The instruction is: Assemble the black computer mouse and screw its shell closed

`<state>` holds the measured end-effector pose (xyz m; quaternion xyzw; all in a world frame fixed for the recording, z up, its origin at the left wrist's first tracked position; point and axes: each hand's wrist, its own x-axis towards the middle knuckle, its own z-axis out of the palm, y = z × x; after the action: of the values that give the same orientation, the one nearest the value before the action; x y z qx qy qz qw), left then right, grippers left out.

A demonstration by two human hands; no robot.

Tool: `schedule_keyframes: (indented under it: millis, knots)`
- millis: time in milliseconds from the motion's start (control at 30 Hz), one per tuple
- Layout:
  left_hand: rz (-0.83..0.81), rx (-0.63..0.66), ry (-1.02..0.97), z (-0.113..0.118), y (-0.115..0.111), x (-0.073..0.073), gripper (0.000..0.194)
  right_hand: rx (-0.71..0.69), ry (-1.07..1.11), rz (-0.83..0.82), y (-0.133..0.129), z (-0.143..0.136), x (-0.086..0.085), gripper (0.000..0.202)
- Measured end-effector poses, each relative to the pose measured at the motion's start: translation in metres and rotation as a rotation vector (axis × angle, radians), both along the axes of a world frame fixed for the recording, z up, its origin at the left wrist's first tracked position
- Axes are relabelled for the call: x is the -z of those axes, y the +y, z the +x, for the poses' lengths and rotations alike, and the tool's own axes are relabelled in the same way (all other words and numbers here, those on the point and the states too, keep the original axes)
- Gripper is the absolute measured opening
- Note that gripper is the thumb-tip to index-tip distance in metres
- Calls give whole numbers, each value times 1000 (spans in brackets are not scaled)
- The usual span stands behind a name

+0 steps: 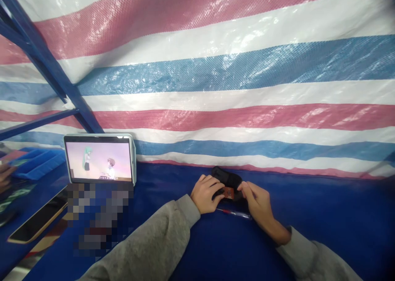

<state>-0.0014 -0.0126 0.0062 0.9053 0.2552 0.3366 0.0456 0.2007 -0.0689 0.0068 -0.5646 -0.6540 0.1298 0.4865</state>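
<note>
– Your grey, fuzzy-looking sleeves [154, 242] sit nearest the camera. Where's the work?
– Between your hands, on the dark blue tabletop [321, 215]: black elongated object [226, 176], small flat reddish-brown rectangular piece [228, 193] against it.
– Hands?
– Your left hand [207, 193] curls over the left end, probably steadying it; can't tell if it grips. Your right hand [258, 200] pinches the right edge, thumb to forefinger.
– Thin clear-and-red rod [236, 213]?
– Just your side of it, likely parked for reach.
</note>
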Motion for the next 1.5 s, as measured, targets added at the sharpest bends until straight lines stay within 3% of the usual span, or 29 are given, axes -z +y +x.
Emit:
schedule_keyframes:
  millis: [1300,1500]
  knots:
    - [-20,3,105,2,2,6,28,-27,-22,19,1,-1,2,37]
    - [-12,-5,100,1,2,5,25,24,-91,134,6,2,6,21]
